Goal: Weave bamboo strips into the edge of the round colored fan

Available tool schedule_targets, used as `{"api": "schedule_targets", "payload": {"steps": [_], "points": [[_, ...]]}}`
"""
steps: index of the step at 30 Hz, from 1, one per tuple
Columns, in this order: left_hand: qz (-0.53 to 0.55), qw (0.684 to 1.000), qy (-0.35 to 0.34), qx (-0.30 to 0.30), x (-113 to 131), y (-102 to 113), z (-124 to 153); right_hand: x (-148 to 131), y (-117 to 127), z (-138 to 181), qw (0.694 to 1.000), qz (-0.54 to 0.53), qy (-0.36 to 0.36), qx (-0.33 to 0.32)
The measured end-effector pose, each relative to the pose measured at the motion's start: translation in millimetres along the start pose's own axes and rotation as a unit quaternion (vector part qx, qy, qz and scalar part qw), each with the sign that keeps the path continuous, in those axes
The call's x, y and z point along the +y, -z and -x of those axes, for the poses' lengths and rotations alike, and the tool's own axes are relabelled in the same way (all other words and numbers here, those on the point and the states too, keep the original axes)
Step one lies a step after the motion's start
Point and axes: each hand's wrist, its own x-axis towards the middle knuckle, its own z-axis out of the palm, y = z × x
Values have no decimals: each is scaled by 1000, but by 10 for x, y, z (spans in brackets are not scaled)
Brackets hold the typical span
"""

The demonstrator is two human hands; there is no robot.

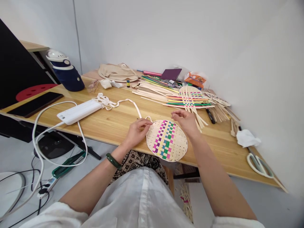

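Note:
A round woven fan-like mat [177, 144] with pink, purple, blue and green checks among pale strips overhangs the table's front edge. With fingers closed, my left hand [137, 131] pinches its upper left rim. White binding tape [136, 109] runs from that rim back across the table to a loose bundle [104, 100]. My right hand [186, 122] hovers at the mat's upper right, thumb and fingertips pressed together. Whatever lies between those fingertips, perhaps something thin, is too small to make out.
A white power strip [79, 111] with a looping cable and a black phone [35, 104] lie left, near a blue bottle [67, 74]. Behind are loose strips [152, 91] and a partly woven piece [188, 99]. Scissors [258, 164] rest at the right edge, by the wall.

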Motion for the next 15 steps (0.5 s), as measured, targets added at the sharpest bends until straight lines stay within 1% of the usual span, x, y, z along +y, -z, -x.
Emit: {"api": "schedule_targets", "payload": {"steps": [3,6,8,9,11,13,15], "points": [[-1,1000,-2,-1,1,2,-6,-153,-92,118,999,-7,-1,-35],[5,1000,-16,13,35,5,-6,-134,-195,223,997,-47,-22,-63],[24,1000,-5,16,91,-4,6,-88,-253,305,992,-81,-44,-84],[46,999,13,14,130,-14,17,-70,-275,351,989,-98,-54,-94],[121,990,75,-2,224,-45,47,-57,-302,444,983,-127,-68,-112],[217,964,149,-24,323,-85,83,-67,-312,528,977,-150,-74,-128],[293,931,214,-43,409,-119,123,-83,-315,599,974,-162,-77,-139]]}}
